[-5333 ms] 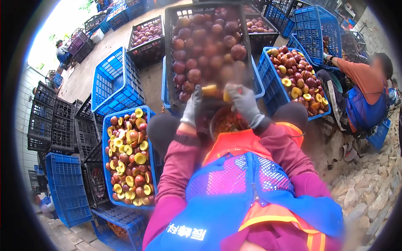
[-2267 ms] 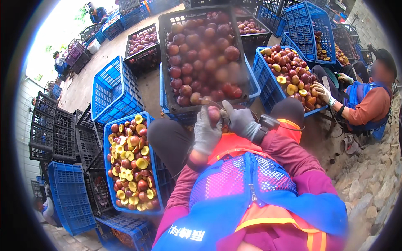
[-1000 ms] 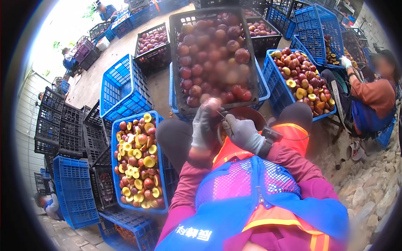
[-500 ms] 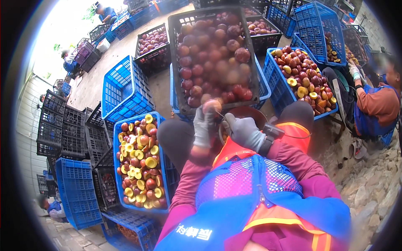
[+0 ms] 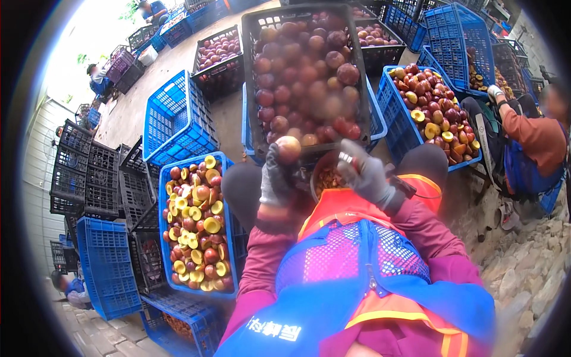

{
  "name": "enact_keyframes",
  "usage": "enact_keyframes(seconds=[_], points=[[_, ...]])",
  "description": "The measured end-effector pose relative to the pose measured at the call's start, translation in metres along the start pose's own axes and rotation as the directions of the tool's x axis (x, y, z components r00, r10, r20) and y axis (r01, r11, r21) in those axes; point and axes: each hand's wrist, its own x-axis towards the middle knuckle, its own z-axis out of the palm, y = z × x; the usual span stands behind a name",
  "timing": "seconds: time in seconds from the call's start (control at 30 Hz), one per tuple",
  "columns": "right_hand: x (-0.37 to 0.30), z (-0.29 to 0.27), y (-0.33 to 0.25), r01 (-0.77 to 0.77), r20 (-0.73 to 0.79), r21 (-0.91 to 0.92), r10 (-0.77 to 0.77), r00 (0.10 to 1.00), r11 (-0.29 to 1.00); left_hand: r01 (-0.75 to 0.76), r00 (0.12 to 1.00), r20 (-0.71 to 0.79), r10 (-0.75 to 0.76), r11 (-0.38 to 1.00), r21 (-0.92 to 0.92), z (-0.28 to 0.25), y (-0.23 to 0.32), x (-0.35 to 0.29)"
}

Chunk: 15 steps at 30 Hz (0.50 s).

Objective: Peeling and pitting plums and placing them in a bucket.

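My left hand (image 5: 277, 181), in a grey glove, grips a whole plum (image 5: 289, 149) at the near edge of a black crate (image 5: 248, 65). The plum's lit side is pale pinkish yellow. My right hand (image 5: 364, 177), gloved too, is raised right of it, its fingers curled; what they hold is too blurred to name. Whole dark red plums (image 5: 285, 74) fill the black crate, which rests on a blue crate (image 5: 245, 128). Between my hands and knees a round container (image 5: 317, 189) holds small brownish pieces. At my left, a blue crate (image 5: 162, 238) is full of halved plums (image 5: 196, 223).
An empty-looking blue crate (image 5: 178, 119) stands beyond the left crate. Black crates (image 5: 77, 169) are stacked far left. Right of me is another blue crate (image 5: 389, 98) of cut plums, with a seated person (image 5: 532, 143) beside it. Rubble (image 5: 529, 279) covers the ground at lower right.
My hands have moved apart: the left shifted slightly left and down with the plum, the right turned and moved right. The thin blade seen at the plum earlier no longer shows.
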Motion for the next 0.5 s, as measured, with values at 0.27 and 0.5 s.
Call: enact_keyframes(seconds=[0.27,0.5], points=[[0.036,0.037,-0.016,-0.66,0.334,0.533,0.585,0.739,0.529,-0.34,0.916,0.371,0.152,0.784,0.519,-0.064,-0.042,0.041],[-0.001,0.069,-0.006,-0.501,0.107,0.307,0.494,0.863,0.809,-0.295,0.953,0.073,0.294,0.85,0.436,-0.107,-0.093,0.081]])
